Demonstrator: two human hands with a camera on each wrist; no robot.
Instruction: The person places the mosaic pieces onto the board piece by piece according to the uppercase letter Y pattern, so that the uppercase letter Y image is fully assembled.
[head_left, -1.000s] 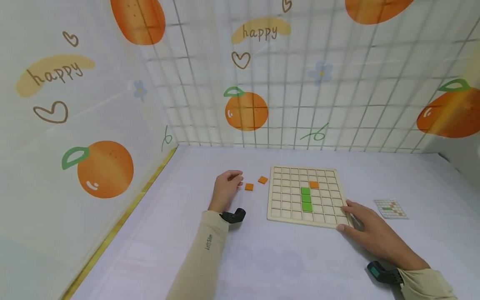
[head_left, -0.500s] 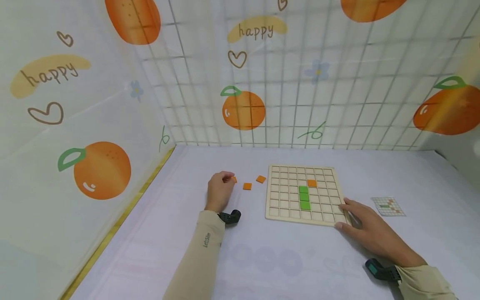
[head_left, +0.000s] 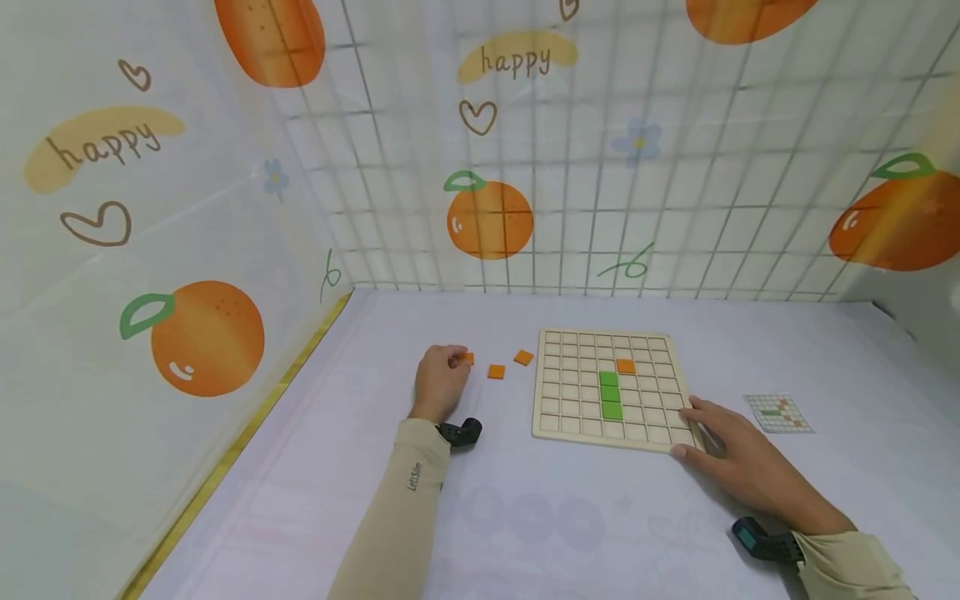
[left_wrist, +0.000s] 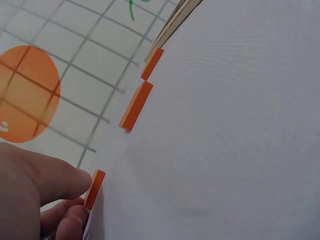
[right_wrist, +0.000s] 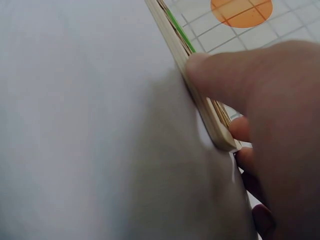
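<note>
My left hand pinches a small square orange tile between thumb and fingers, low over the white tabletop. Two more orange tiles lie to its right, a nearer tile and one by the board, a tilted tile. The pale wooden grid board carries a column of green tiles and one orange tile. With thumb on the near edge and fingers along the right side, my right hand holds the board's near right corner.
A small card printed with a coloured grid lies right of the board. A white curtain with orange prints stands behind and to the left. Yellow trim runs along the table's left edge.
My left hand has shifted slightly left and closed on the leftmost orange tile, which now shows at its fingertips. My right hand stays at the board's corner.
</note>
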